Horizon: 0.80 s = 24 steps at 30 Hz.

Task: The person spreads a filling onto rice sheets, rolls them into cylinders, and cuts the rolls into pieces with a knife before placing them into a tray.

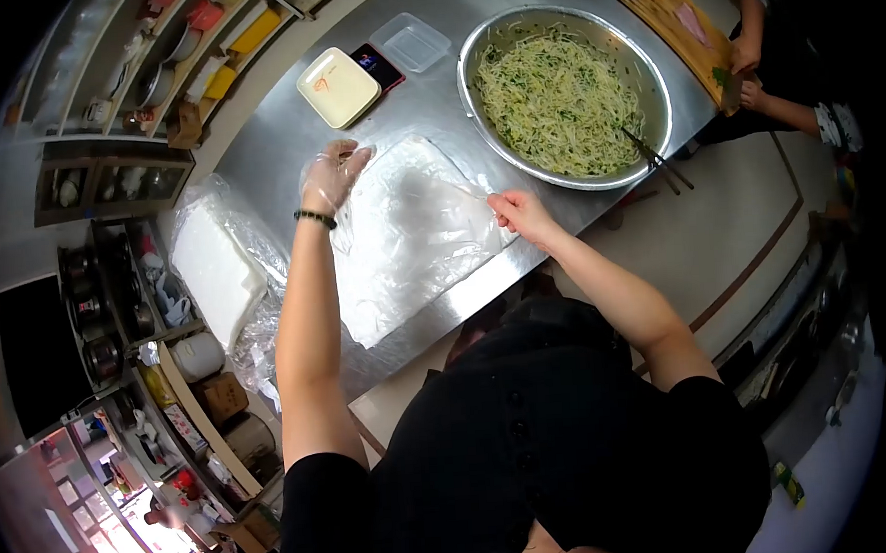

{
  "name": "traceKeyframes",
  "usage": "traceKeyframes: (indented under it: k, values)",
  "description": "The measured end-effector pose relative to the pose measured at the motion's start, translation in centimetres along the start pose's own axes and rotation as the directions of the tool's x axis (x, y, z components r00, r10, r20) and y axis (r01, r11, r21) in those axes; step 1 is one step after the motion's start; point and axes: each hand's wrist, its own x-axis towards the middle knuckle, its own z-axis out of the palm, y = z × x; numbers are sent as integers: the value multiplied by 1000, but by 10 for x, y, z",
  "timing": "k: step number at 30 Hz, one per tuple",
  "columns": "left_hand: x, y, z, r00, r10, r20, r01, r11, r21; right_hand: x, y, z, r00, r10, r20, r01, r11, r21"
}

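Note:
My left hand point(334, 178) wears a clear plastic glove and hovers by the upper left edge of a broad white sheet point(393, 269) spread on the metal table, its fingers apart. At the sheet's right side, my bare right hand point(522, 217) pinches a piece of thin clear plastic point(464, 197), which stretches left over the white surface. Beyond my left hand sits a cream square dish point(339, 89) with a little orange mark inside.
A large metal bowl point(467, 95) of shredded greenish filling, with chopsticks point(657, 160) on its rim, stands right. Behind are a phone point(380, 67) and clear tub point(411, 43). Wrapped white sheets point(212, 264) lie left. Another person's hands point(748, 75) are by a cutting board point(655, 15).

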Motion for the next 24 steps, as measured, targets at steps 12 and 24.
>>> traceKeyframes:
  k: [12, 24]
  values:
    - [-86, 29, 163, 973, -35, 229, 170, 779, -603, -23, -30, 8, 998, -25, 63, 18, 994, 108]
    - [-89, 10, 177, 998, -25, 55, 45, 914, -404, -27, -8, -8, 957, -195, 215, 203, 979, -16]
